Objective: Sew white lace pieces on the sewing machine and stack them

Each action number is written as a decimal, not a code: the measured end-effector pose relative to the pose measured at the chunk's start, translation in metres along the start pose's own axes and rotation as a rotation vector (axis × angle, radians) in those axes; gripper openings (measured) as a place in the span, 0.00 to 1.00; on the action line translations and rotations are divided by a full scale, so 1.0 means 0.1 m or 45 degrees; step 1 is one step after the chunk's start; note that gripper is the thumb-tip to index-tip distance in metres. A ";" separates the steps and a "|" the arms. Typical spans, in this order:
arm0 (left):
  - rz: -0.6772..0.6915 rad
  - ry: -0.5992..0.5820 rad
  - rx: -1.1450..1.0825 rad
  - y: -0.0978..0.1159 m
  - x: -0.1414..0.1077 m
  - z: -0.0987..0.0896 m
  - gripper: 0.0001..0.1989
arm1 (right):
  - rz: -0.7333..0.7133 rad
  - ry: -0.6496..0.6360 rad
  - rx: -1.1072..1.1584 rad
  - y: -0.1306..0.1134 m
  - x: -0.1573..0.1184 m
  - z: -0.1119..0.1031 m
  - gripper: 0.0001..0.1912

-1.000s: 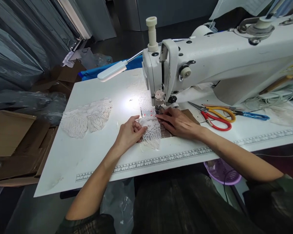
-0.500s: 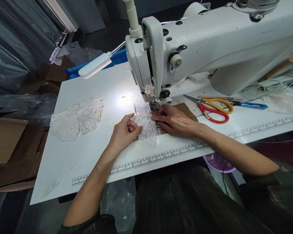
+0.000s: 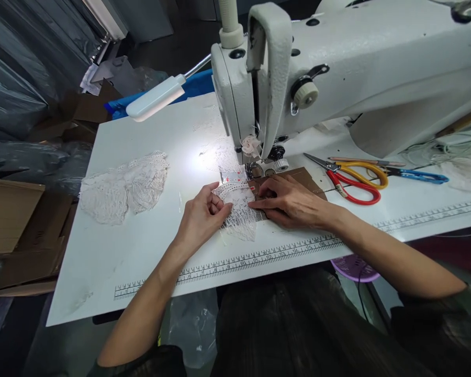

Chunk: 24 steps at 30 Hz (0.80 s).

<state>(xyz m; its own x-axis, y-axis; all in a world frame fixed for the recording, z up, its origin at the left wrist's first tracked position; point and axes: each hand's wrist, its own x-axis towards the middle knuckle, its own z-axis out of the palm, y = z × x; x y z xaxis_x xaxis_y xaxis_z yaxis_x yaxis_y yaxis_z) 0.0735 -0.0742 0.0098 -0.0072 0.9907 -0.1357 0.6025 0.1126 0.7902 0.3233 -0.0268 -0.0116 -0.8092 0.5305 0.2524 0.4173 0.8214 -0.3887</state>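
Observation:
A piece of white lace (image 3: 241, 207) lies on the sewing machine bed just in front of the presser foot (image 3: 248, 170). My left hand (image 3: 204, 212) pinches the lace's left edge between thumb and fingers. On the other side, my right hand (image 3: 288, 201) rests with its fingers bent, the index fingertip touching the lace's right edge. Beneath that hand is a brown plate (image 3: 308, 180). The white sewing machine (image 3: 235, 99) stands over the work, a pale fabric flower (image 3: 250, 146) on its needle end. Another lace piece (image 3: 125, 188) lies to the left.
Scissors with red and yellow handles (image 3: 357, 180), a pencil-like stick (image 3: 361, 161) and a blue-handled tool (image 3: 419, 174) lie to the right. A ruler strip (image 3: 243, 263) runs along the front edge of the table (image 3: 102, 267). A lamp (image 3: 156, 98) lights the bed. Cardboard boxes (image 3: 11, 217) stand left.
The view has shifted, with the machine looking larger and farther right. My right index fingertip has slid slightly toward me along the lace's edge; my left hand keeps its hold.

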 end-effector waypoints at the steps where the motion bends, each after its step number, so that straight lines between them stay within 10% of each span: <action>1: 0.006 0.004 0.000 0.00 0.00 0.00 0.32 | 0.000 0.002 -0.014 0.00 0.00 0.00 0.18; 16: 0.089 0.000 0.088 0.01 -0.03 -0.06 0.28 | 0.051 0.042 -0.012 -0.06 0.01 0.02 0.16; 21: 0.749 0.420 0.795 -0.05 0.07 -0.10 0.11 | 0.037 0.033 0.015 -0.05 0.00 0.04 0.16; 24: 1.303 0.165 1.047 -0.02 0.21 -0.09 0.09 | 0.032 0.030 0.010 -0.04 0.00 0.03 0.17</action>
<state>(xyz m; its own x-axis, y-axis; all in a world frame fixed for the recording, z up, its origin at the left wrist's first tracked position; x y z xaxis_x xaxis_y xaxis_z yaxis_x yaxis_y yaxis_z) 0.0648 -0.0534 0.0105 0.6904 0.6053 0.3962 0.6870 -0.7201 -0.0970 0.3202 -0.0312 -0.0131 -0.7884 0.5559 0.2633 0.4341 0.8061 -0.4021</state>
